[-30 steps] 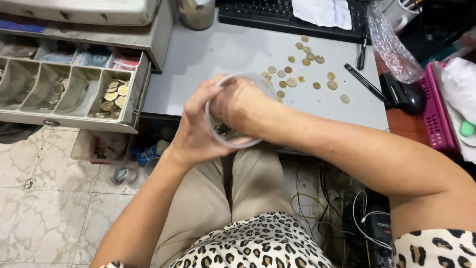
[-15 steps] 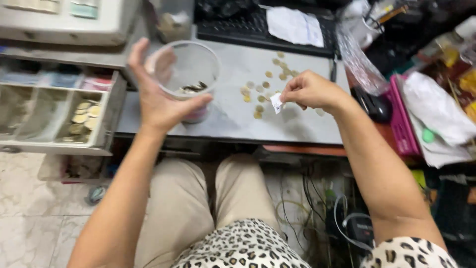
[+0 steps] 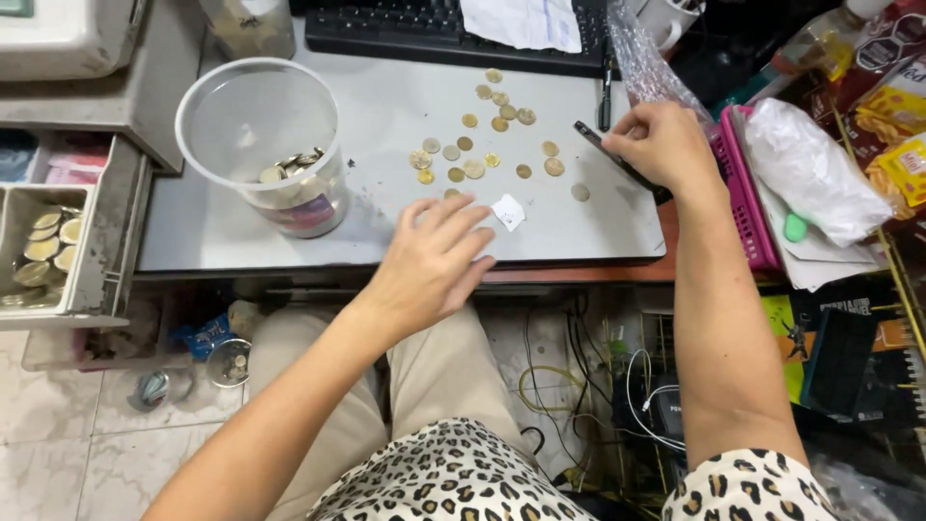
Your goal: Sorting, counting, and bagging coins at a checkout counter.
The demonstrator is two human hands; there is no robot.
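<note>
A clear plastic cup (image 3: 262, 145) with a few coins at its bottom stands on the grey desk (image 3: 386, 106) at the left. Several loose coins (image 3: 482, 145) lie scattered in the middle of the desk. A small white paper scrap (image 3: 508, 211) lies near the front edge. My left hand (image 3: 429, 260) hovers open, fingers spread, just left of the scrap and holds nothing. My right hand (image 3: 661, 145) rests at the desk's right edge, fingers pinched on a thin black pen-like object (image 3: 617, 164).
An open cash drawer (image 3: 48, 251) with coin compartments sits at the left. A black keyboard (image 3: 424, 29) with a white paper on it lies at the back. A pink basket (image 3: 748, 203) and plastic bags crowd the right. Cables hang under the desk.
My left hand has set the cup down on the desk and moved right toward the scrap. My right hand has let go of the scrap and reached right to the black object.
</note>
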